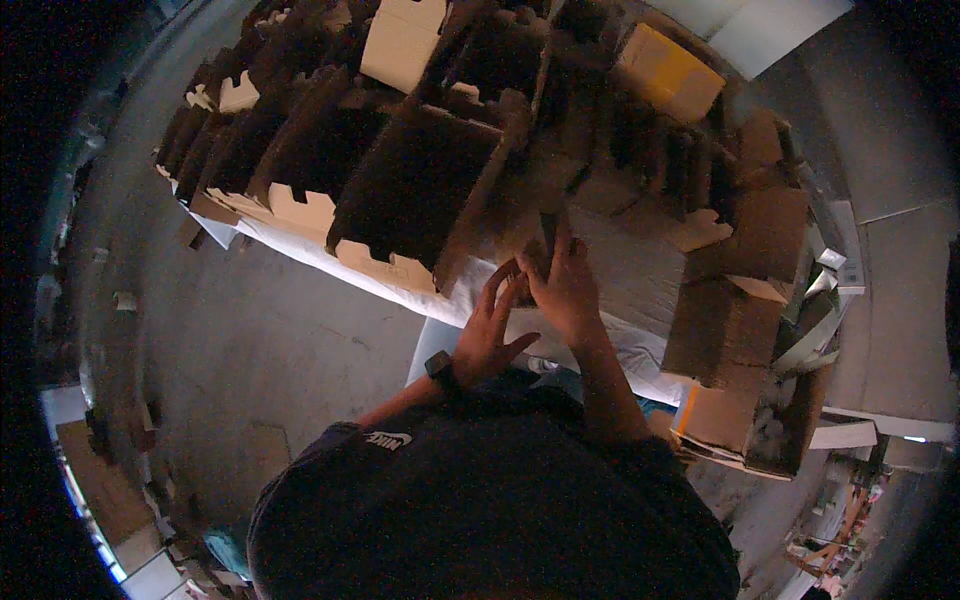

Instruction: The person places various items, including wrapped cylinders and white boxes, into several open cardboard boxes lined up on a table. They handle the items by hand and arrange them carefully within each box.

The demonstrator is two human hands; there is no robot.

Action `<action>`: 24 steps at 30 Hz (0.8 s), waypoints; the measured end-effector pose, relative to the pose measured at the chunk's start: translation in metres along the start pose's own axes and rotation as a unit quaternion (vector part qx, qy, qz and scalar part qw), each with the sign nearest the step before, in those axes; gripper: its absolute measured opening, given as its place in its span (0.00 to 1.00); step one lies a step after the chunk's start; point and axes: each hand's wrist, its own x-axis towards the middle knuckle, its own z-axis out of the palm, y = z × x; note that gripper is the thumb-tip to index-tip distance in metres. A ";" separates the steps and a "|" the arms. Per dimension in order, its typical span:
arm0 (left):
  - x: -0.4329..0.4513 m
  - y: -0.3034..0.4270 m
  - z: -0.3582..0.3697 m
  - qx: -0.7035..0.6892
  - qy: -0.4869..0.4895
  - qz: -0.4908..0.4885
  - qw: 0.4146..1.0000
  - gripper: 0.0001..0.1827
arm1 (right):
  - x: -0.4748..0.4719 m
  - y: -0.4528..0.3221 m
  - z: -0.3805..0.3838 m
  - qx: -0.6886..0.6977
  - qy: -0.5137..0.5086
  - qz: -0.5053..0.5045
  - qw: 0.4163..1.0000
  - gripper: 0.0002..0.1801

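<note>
My right hand point(568, 292) grips a small, dark, flat piece point(549, 231) that sticks up past its fingers; the dim light hides what it is. Close beside it, my left hand point(486, 334) has its fingers spread, with the fingertips meeting or nearly meeting the right hand. A dark watch point(439, 367) is on the left wrist. Both hands are over the near edge of a table with a white cover point(641, 349). Just left of them stands an open cardboard box point(390, 266) with a notched front flap and a dark inside.
Several similar notched boxes point(302, 210) line the table to the left. Brown cartons point(716, 322) are stacked on the right, with another carton point(720, 420) below them. A box with yellow tape point(671, 71) lies at the far right. Concrete floor point(300, 330) shows at left.
</note>
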 end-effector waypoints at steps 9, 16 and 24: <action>-0.015 0.005 -0.023 0.103 0.109 -0.030 0.988 0.44 | -0.001 -0.015 -0.002 0.034 -0.063 0.047 0.996 0.48; -0.014 0.020 -0.065 0.293 0.393 0.053 0.870 0.47 | 0.009 -0.013 0.009 0.068 -0.024 0.048 0.996 0.50; 0.014 0.013 -0.100 0.354 0.235 0.024 0.905 0.30 | 0.016 -0.034 0.014 0.133 -0.029 0.046 0.990 0.50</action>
